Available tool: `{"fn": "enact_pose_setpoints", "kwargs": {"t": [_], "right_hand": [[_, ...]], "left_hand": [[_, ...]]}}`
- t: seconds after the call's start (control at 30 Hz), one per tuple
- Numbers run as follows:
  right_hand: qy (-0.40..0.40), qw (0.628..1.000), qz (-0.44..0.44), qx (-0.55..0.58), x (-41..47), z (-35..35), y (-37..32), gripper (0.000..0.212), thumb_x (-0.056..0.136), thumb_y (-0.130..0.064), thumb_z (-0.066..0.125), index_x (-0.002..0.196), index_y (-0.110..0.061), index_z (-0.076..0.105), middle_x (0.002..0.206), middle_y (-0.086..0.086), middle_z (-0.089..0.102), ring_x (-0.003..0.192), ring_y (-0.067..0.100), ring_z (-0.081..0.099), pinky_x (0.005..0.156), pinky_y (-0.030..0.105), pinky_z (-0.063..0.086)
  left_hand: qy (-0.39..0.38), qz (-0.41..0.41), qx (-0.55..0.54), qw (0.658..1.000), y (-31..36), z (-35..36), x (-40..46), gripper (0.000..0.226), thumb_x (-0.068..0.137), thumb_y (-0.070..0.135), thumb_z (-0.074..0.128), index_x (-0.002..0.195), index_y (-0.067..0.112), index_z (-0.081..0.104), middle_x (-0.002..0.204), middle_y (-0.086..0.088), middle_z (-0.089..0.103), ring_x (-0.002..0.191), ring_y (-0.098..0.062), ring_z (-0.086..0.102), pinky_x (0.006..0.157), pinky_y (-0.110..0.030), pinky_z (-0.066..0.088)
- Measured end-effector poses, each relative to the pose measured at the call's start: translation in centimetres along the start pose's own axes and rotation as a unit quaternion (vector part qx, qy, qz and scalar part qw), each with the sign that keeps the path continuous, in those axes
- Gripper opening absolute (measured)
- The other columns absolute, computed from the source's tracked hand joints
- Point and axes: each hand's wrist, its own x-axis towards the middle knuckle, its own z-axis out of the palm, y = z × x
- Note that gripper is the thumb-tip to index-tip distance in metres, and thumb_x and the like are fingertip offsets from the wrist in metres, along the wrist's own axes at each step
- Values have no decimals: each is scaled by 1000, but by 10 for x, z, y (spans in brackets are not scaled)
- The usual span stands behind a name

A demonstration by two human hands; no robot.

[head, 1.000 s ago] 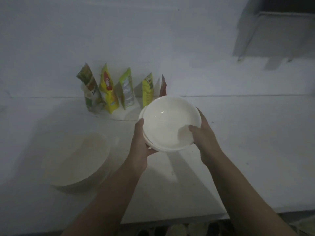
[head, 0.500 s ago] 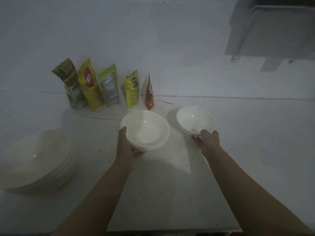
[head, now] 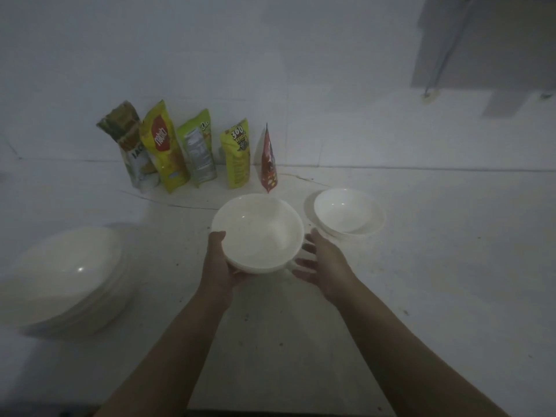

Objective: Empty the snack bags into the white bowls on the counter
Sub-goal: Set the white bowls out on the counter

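Several snack bags (head: 192, 149) stand in a row against the back wall, from a brown one at the left to a red one (head: 267, 161) at the right. My left hand (head: 221, 266) grips a small stack of white bowls (head: 258, 230) by its near-left rim, thumb over the edge. My right hand (head: 322, 260) is beside the stack's right side with fingers spread, fingertips at the lower bowl's rim. A single white bowl (head: 346, 215) stands on the counter to the right, apart from both hands.
A stack of larger white dishes (head: 60, 272) sits at the left of the counter (head: 451, 266). The counter's front edge runs along the bottom of the view. A grey cabinet (head: 487, 40) hangs at the upper right.
My right hand let go of the single bowl on the counter and came back left to the stack. My left hand kept its hold on the stack.
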Motion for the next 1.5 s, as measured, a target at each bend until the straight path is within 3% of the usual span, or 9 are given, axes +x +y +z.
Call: {"fn": "enact_pose_setpoints", "kwargs": {"t": [0.13, 0.33, 0.43, 0.57, 0.73, 0.97, 1.07, 1.23, 1.5], "right_hand": [[-49, 949, -155, -272, -3, 26, -15, 35, 94, -16, 50, 128, -20, 53, 112, 4, 59, 78, 14, 56, 56, 27, 49], [-33, 939, -275, -205, -3, 65, -38, 40, 94, -9, 43, 131, -24, 50, 98, -5, 61, 74, 12, 59, 45, 20, 50], [-11, 966, -242, -95, 6, 76, -46, 39, 93, -9, 44, 125, -30, 46, 101, -11, 56, 80, 10, 56, 50, 25, 54], [25, 988, -151, 32, 43, 86, -36, 65, 85, 7, 45, 141, -24, 35, 127, 2, 43, 97, 22, 54, 56, 31, 57], [23, 997, -62, 27, 74, 92, -3, 70, 82, 14, 44, 142, -20, 35, 141, 14, 39, 116, 44, 50, 52, 36, 59], [68, 997, -25, -1, 63, 97, 6, 62, 95, -10, 52, 150, -23, 24, 133, 12, 40, 108, 39, 59, 58, 39, 59], [104, 991, -69, -53, 38, 98, 7, 51, 98, -23, 47, 147, -23, 32, 137, 10, 42, 105, 32, 59, 51, 31, 55], [-41, 979, -126, -153, -16, 139, -18, 41, 101, -45, 43, 133, -21, 48, 105, -3, 54, 83, 19, 61, 55, 29, 56], [-80, 941, -283, -169, -37, 217, -28, 39, 92, -5, 48, 127, -23, 54, 99, -7, 54, 78, 13, 59, 49, 21, 53]], "left_hand": [[17, 24, 17, 999, 16, -4, 0, 39, 94, 37, 42, 132, 29, 46, 129, -8, 57, 110, -30, 58, 78, -47, 56], [69, 100, 55, 991, 54, -23, 7, 31, 97, 46, 41, 126, 36, 41, 130, -3, 52, 112, -27, 54, 69, -36, 53], [97, 144, 58, 983, 75, -39, 13, 38, 99, 44, 40, 135, 32, 36, 130, -5, 47, 114, -29, 51, 66, -35, 52], [122, 153, 29, 980, 103, -60, 23, 43, 99, 42, 41, 140, 29, 34, 131, -4, 45, 117, -30, 49, 69, -37, 54], [116, 144, 25, 982, 116, -73, 28, 50, 97, 42, 44, 144, 29, 31, 137, -8, 44, 118, -31, 49, 73, -41, 56], [92, 132, 56, 985, 107, -71, 23, 48, 98, 40, 44, 143, 27, 31, 135, -7, 44, 117, -29, 49, 64, -34, 54], [83, 127, 57, 987, 102, -70, 18, 46, 98, 39, 44, 141, 27, 34, 135, -8, 46, 118, -30, 51, 67, -37, 56], [62, 125, 40, 989, 113, -66, 3, 30, 97, 39, 45, 126, 34, 40, 129, -4, 48, 115, -28, 52, 77, -43, 57], [63, 194, 77, 976, 175, -117, 16, 38, 97, 49, 43, 132, 33, 41, 131, 0, 50, 114, -24, 53, 71, -39, 56]]}}
